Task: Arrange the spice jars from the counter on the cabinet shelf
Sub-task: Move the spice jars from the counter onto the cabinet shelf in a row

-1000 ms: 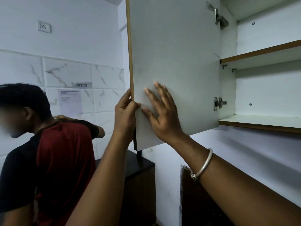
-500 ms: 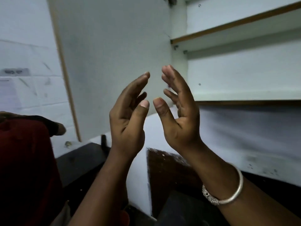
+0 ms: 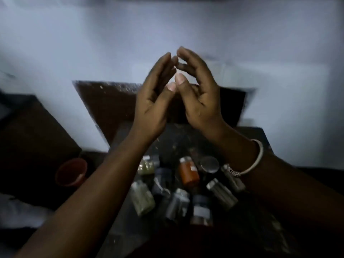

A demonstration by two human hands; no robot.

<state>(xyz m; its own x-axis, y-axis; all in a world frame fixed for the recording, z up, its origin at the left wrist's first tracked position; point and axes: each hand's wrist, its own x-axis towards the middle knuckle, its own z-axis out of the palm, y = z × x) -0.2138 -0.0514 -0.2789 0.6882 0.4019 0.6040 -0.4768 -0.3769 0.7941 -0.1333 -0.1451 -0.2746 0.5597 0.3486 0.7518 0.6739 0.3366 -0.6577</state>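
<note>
The spice jars [image 3: 178, 190] crowded the dark counter [image 3: 260, 229] at six o'clock, packed with little room between them. A brown cup [image 3: 71, 172] stood apart at eight o'clock. Both forearms crossed above the cluster's flanks; the orange jar [image 3: 188, 171] at its centre lay uncovered from above.

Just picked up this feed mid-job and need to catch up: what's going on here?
A person's left hand and right hand are raised empty over the counter, palms facing each other, thumbs close together. Below them, a cluster of spice jars waits on the counter, including an orange-filled one. None is picked up yet. A brown cup stands to the left. The frame is dim and blurred.
</note>
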